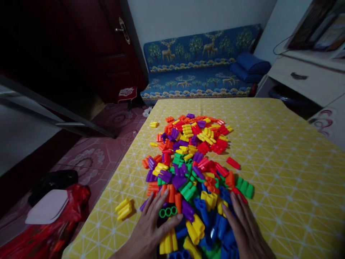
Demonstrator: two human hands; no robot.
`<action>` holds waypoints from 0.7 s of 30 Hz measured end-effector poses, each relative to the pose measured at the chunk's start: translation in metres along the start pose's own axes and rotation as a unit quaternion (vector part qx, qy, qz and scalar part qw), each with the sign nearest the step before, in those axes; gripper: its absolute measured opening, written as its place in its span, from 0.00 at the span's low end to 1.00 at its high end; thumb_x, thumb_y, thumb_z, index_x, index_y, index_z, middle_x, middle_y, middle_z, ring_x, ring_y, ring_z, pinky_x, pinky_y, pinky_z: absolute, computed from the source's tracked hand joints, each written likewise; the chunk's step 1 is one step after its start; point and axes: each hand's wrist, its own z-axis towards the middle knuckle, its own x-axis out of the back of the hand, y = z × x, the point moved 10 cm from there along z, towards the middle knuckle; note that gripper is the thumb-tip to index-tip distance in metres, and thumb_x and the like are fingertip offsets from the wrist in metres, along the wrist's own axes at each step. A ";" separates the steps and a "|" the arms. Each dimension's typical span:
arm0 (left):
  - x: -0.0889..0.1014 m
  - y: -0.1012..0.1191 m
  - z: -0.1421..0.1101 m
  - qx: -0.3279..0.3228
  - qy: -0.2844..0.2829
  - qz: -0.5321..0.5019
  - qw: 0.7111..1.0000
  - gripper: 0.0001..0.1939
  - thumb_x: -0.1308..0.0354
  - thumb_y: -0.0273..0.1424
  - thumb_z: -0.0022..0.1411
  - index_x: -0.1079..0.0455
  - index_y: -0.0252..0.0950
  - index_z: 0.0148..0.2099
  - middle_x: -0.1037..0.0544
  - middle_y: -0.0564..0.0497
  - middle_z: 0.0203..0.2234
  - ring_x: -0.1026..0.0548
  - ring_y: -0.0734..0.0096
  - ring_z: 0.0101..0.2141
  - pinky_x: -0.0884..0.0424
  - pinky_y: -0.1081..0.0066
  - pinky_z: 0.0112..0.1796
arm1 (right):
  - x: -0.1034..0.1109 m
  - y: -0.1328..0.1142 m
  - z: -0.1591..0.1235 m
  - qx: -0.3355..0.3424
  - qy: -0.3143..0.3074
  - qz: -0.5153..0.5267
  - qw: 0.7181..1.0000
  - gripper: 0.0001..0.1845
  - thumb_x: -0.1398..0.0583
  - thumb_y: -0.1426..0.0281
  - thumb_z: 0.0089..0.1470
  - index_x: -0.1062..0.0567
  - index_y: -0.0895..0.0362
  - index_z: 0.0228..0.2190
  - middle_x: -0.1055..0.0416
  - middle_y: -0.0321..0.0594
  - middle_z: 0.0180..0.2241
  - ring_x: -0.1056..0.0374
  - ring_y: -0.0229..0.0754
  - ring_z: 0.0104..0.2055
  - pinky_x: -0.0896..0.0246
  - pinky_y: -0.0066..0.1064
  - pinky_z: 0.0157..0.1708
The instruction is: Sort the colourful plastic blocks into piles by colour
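A long heap of plastic building pieces (179, 181), shaped like joined tubes in red, orange, yellow, purple, green and blue, covers the middle of the table. At the heap's near left edge lies my left hand (151, 223), fingers spread, beside a green piece (168, 212) with round open ends. My right hand (244, 226) rests at the near right edge, fingers stretched out, close to several blue pieces (215, 226). Between my hands are yellow pieces (195, 228) mixed with the blue. Neither hand grips a piece.
The table has a yellow patterned cloth (283, 162). A stray yellow piece (124, 209) lies left of the heap, a green one (244, 187) right. Beyond stands a blue sofa (188, 82); a white cabinet (309, 77) is at right, and red plastic bags (61, 223) lie on the floor.
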 end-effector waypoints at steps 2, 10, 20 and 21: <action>0.002 0.000 0.015 0.015 -0.007 -0.025 1.000 0.50 0.33 0.53 0.48 0.49 0.55 0.70 0.62 0.44 0.72 0.47 0.31 0.65 0.39 0.41 0.58 | -0.001 -0.004 0.020 0.010 0.000 0.012 1.000 0.61 0.32 0.55 0.44 0.58 0.52 0.69 0.70 0.51 0.71 0.61 0.73 0.70 0.43 0.67 0.57; 0.023 -0.027 0.084 0.096 0.023 -0.160 0.982 0.44 0.34 0.43 0.57 0.50 0.53 0.70 0.66 0.48 0.72 0.53 0.39 0.68 0.41 0.47 0.62 | 0.004 -0.011 0.101 0.018 -0.028 0.087 0.996 0.49 0.37 0.73 0.49 0.50 0.43 0.67 0.58 0.40 0.71 0.50 0.57 0.69 0.42 0.55 0.61; 0.085 -0.088 0.118 0.184 0.121 -0.182 0.959 0.25 0.39 0.41 0.62 0.31 0.45 0.60 0.44 0.45 0.68 0.36 0.47 0.62 0.27 0.53 0.53 | 0.046 -0.013 0.143 -0.024 0.103 0.150 0.983 0.41 0.39 0.68 0.58 0.50 0.48 0.67 0.50 0.44 0.68 0.53 0.54 0.70 0.50 0.54 0.66; 0.091 -0.089 0.105 0.181 0.126 -0.164 0.961 0.22 0.39 0.40 0.63 0.28 0.44 0.58 0.38 0.46 0.65 0.34 0.50 0.61 0.29 0.53 0.55 | 0.049 -0.026 0.126 0.031 0.085 0.131 0.987 0.39 0.40 0.66 0.59 0.49 0.47 0.67 0.48 0.43 0.68 0.51 0.53 0.69 0.49 0.54 0.65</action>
